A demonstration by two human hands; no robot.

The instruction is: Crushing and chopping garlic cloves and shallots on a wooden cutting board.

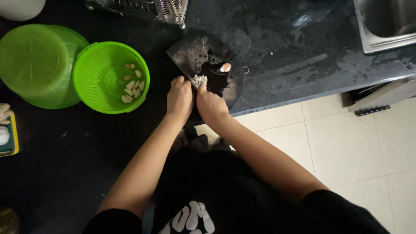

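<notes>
Both hands meet over the dark round board (203,69): the left hand (179,97) and the right hand (210,103) close their fingertips on a small pale garlic piece (199,79), which sits right at the fingertips, above the board's near half. The board overhangs the edge of the black desk (281,65), so a hard press could tip it, I judge; papery skin may scatter too. A peeled clove (225,67) lies just beyond. The green colander (111,77) with cloves sits well left.
</notes>
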